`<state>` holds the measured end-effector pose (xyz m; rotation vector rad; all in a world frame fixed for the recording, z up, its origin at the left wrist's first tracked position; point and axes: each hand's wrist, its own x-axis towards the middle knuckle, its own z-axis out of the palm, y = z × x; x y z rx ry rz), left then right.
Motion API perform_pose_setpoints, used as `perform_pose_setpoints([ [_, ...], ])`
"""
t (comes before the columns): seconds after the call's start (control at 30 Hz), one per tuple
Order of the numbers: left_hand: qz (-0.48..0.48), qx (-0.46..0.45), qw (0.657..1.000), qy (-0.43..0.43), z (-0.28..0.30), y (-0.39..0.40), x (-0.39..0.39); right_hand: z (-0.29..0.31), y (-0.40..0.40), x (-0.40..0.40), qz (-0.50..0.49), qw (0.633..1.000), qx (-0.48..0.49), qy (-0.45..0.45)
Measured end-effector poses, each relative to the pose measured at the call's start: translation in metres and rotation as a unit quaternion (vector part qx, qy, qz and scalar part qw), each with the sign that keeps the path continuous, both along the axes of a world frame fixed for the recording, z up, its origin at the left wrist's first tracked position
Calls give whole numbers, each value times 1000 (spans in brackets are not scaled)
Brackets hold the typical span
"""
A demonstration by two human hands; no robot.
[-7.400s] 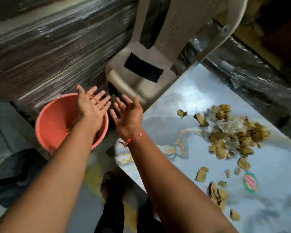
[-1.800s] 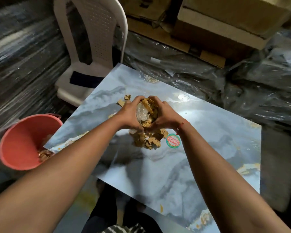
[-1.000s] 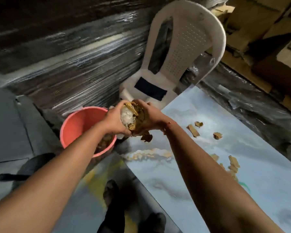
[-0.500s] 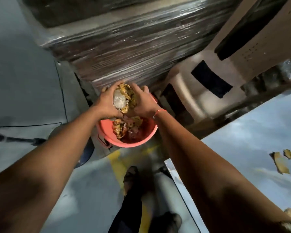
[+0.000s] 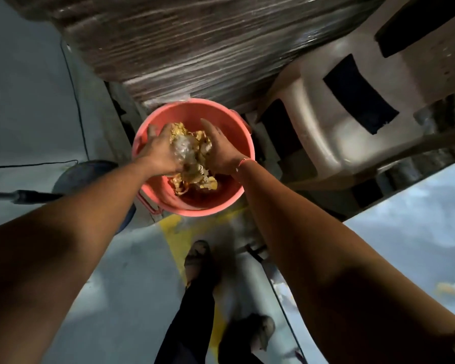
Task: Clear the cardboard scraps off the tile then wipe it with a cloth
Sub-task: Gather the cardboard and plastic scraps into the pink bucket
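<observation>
A clump of cardboard scraps with a crumpled clear plastic piece sits between my two hands, right above the pink bucket. My left hand and my right hand flank the clump with fairly straight, parted fingers, and scraps spill downward into the bucket. More scraps lie at the bucket's bottom. The blue-grey marbled tile shows only at the right edge. No cloth is in view.
A white plastic chair stands right of the bucket. A plastic-wrapped stack rises behind it. A dark round object with a handle lies on the floor at left. My feet stand on the grey floor below.
My hands have dropped lower over the bucket and parted. The clump that they held tightly has loosened and scraps are falling in.
</observation>
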<state>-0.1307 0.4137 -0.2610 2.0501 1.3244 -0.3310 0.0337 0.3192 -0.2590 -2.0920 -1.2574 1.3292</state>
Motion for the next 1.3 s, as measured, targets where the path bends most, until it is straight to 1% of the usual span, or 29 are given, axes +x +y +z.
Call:
perform_pose_setpoints([
  [0.17,5,-45,999,-11,3,-4,-1,-17,-17,13,-41,999,5,4],
  [0.33,12,-70,997,-31,31,-10,7,18,-27,18,-82,996,26,13],
  [0.43,-1,-78,996,-54,52,-16,18,43,-36,17,-118,991,9,67],
  [0.5,-12,-76,995,-60,67,-21,26,70,-48,16,-123,988,-4,89],
  [0.63,-58,-57,995,-63,106,-42,48,114,-85,31,-133,986,43,93],
  [0.77,-128,-8,990,-66,152,-78,78,159,-126,47,-136,987,82,30],
  [0.87,-175,40,982,-64,189,-114,103,190,-163,58,-121,983,117,-78],
  [0.93,-214,74,971,-77,210,-142,118,209,-192,65,-132,971,135,-145],
  [1.03,-274,137,948,-87,235,-190,141,236,-240,78,-151,946,137,-254],
  [1.1,-301,180,933,-82,249,-226,154,248,-275,86,-165,929,139,-302],
  [1.2,-336,224,910,-94,264,-280,175,266,-332,94,-181,908,120,-357],
  [1.3,-367,240,893,-101,272,-335,194,276,-394,99,-204,899,98,-374],
])
